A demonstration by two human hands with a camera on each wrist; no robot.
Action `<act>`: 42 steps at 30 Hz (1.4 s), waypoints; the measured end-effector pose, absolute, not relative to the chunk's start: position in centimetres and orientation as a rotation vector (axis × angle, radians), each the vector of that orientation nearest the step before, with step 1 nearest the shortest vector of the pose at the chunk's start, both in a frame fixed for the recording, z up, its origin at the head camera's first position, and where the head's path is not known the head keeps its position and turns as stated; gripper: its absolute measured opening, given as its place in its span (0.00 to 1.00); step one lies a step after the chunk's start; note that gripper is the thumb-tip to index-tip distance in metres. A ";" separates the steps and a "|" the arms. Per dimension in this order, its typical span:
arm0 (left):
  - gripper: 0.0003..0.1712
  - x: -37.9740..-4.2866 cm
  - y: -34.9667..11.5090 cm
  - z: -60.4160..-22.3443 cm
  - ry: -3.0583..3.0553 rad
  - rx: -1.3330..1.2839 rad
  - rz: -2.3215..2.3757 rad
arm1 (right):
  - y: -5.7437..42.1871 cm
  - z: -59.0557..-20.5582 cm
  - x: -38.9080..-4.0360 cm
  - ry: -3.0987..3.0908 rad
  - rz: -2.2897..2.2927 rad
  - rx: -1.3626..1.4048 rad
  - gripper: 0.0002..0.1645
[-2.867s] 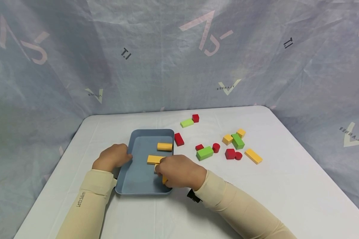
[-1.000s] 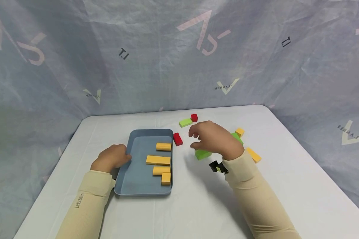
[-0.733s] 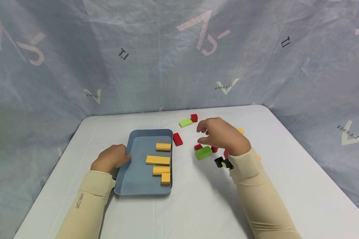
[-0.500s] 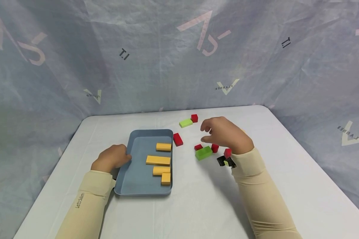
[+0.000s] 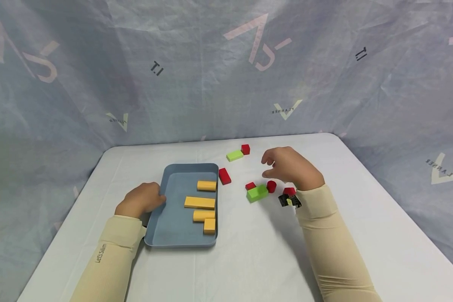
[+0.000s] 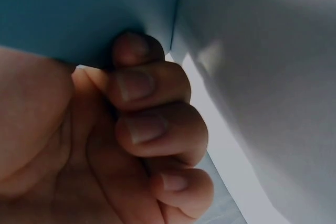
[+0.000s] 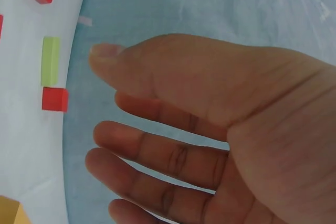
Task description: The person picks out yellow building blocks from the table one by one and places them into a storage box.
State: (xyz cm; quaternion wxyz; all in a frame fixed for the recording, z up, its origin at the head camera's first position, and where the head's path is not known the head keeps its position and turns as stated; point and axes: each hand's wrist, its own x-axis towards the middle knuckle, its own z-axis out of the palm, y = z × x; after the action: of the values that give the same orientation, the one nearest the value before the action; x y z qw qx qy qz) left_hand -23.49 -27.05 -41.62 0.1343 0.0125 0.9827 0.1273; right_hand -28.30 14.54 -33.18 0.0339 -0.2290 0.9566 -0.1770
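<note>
My left hand grips the left wall of a grey-blue tray. In the left wrist view its fingers curl at the edge of the tray. Four yellow pieces line the tray's right side: a cylinder, a long block, another cylinder and a cube. Holding nothing, my right hand hovers over the table's right part, its fingers loosely bent and thumb apart. Below it sit a green block and a red cylinder; the hand and sleeve hide other blocks.
A red block lies just beyond the tray's right wall. Farther back are a light green block and a red cube. One red piece is behind the green block, another by the right wrist. A grey curtain hangs behind.
My right hand has let go of the yellow cube in the tray and moved right and back over the scattered blocks. My left hand has stayed at the tray's wall.
</note>
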 end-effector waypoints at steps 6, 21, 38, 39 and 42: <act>0.14 -23.6 -27.1 -41.7 2.847 0.045 0.366 | 15.1 -33.9 -29.2 2.888 -0.583 -0.581 0.19; 0.16 -23.5 -27.0 -41.7 2.839 0.034 0.370 | 16.7 -35.6 -30.8 2.921 -0.480 -0.475 0.16; 0.15 -23.4 -26.9 -41.5 2.844 0.031 0.371 | 17.4 -37.1 -31.4 2.907 -0.458 -0.369 0.16; 0.15 -23.4 -26.9 -41.5 2.844 0.031 0.369 | 17.5 -37.1 -31.4 2.898 -0.461 -0.351 0.17; 0.15 -23.4 -26.9 -41.5 2.844 0.031 0.365 | 17.6 -37.3 -31.5 2.872 -0.460 -0.301 0.20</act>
State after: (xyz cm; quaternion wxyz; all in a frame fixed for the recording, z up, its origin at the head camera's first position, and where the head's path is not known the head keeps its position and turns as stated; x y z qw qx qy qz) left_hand -23.41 -26.94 -41.52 0.1365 0.0109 0.9825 0.1260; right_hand -31.53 17.57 -37.35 0.1087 -0.1022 0.9763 -0.1565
